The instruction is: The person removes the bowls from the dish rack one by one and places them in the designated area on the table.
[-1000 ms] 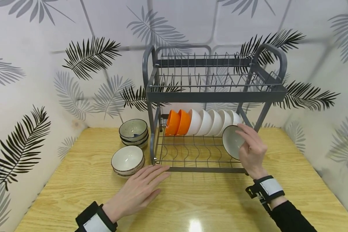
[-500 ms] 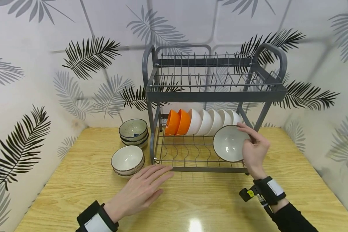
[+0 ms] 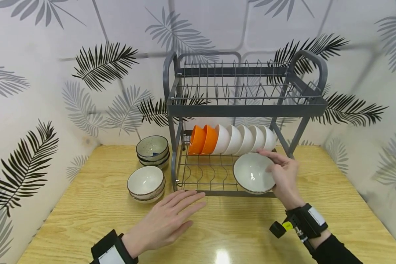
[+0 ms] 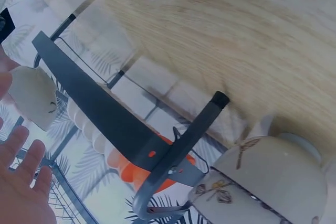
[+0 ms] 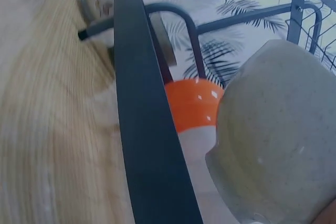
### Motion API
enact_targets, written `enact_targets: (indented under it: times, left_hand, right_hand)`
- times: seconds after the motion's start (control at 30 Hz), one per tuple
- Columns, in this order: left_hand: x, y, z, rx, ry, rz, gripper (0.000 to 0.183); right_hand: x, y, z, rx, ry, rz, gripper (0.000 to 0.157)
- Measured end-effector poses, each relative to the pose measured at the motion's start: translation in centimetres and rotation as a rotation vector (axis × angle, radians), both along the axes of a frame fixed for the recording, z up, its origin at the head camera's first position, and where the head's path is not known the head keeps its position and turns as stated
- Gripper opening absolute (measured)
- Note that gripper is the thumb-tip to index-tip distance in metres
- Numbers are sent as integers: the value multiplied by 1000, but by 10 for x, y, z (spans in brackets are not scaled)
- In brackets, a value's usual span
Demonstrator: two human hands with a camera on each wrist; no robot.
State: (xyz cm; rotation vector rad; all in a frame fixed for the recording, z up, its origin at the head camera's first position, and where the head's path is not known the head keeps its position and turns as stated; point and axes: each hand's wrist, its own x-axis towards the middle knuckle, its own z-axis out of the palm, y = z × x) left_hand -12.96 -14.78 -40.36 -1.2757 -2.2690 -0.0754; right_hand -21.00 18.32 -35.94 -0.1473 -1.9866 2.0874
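My right hand (image 3: 285,179) grips the right rim of a bowl (image 3: 253,173) with a pale inside and a thin dark edge. This bowl is tilted, its inside facing the head camera, over the front right of the lower tier of the dish rack (image 3: 217,192). In the right wrist view, the bowl's speckled outside (image 5: 278,135) fills the right. My left hand (image 3: 166,222) has its fingers stretched out near the rack's front left corner and holds nothing. Left of the rack stand two bowl stacks, one patterned pale (image 3: 146,181) and one greenish (image 3: 152,148).
Along the back of the lower tier lean two orange bowls (image 3: 209,139) and several white bowls (image 3: 234,139). The grey upper tier (image 3: 247,110) overhangs them. A wooden table (image 3: 231,227) carries everything, with a leaf-patterned wall (image 3: 102,95) behind.
My right hand has brought the bowl left and toward the front, turning its inside more toward the head camera. My left hand has shifted slightly right, its fingers still straight.
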Motion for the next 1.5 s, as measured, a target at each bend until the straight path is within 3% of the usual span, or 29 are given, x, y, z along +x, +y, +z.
enact_targets:
  times: [0.3, 0.57, 1.1, 1.5]
  left_hand:
    - [-1, 10, 8, 21, 47, -61, 73]
    - [3, 21, 13, 30, 83, -59, 76]
    - [0, 44, 19, -3, 119, -84, 65]
    - [2, 53, 18, -71, 63, -50, 44]
  right_hand:
    - [8, -6, -6, -19, -106, 143, 61]
    - [17, -18, -13, -6, -124, 231, 59]
    - [34, -55, -20, -60, -158, 322, 57]
    - [40, -73, -20, -91, -187, 350, 57]
